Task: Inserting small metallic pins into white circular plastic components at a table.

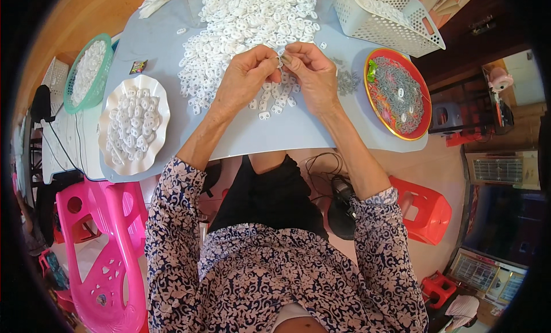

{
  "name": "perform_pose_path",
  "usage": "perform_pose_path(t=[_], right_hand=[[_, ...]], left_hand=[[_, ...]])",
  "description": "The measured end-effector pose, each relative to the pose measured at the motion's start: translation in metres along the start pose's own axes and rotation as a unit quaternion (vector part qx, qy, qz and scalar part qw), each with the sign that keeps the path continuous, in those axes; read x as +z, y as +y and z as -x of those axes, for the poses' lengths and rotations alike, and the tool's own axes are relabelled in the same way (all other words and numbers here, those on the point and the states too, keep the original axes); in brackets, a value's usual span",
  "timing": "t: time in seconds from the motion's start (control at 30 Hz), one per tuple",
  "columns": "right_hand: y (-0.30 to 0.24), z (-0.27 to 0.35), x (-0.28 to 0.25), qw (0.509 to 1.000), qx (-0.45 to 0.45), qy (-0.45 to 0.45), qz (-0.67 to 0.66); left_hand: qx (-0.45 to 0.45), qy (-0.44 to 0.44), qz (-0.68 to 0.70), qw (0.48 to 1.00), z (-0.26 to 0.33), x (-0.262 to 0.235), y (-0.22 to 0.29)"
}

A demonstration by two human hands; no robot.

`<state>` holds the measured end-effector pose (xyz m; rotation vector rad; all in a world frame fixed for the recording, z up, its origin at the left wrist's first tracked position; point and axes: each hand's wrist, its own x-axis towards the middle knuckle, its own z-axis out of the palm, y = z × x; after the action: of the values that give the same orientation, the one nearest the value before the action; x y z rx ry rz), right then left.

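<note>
My left hand [249, 74] and my right hand [314, 77] meet over the table, both closed in a pinch. Between their fingertips shows a bit of a small white plastic piece [280, 59], mostly hidden by the fingers. Whatever else the right fingertips grip is too small to make out. Behind and below the hands spreads a large heap of small white oval pieces with holes [241, 23]. Right of my right hand lies a scatter of tiny grey parts [346, 81]. A red plate with a gold rim [425, 83] holds many thin grey parts and a few white pieces.
A white scalloped dish [162, 112] of white pieces stands at the left, near a small colourful wrapper [138, 66]. A green basket [107, 69] and a white perforated basket [396, 37] hold more. Pink chair [135, 264] and red stool [433, 218] flank me below the table.
</note>
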<state>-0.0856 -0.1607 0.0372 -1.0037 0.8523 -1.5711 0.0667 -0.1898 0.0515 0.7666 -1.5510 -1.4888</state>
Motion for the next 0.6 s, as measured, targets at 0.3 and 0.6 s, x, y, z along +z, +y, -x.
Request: perform_pose_path(t=[0.3, 0.6], right_hand=[[-0.0065, 0.0001, 0.0, 0.996, -0.02, -0.002, 0.088], [-0.0079, 0.0011, 0.0013, 0.99, -0.014, 0.013, 0.138]], left_hand=[[0.013, -0.023, 0.009, 1.0, 0.0008, -0.0004, 0.0049], [0.009, -0.011, -0.082, 0.997, 0.0024, 0.0043, 0.0031]])
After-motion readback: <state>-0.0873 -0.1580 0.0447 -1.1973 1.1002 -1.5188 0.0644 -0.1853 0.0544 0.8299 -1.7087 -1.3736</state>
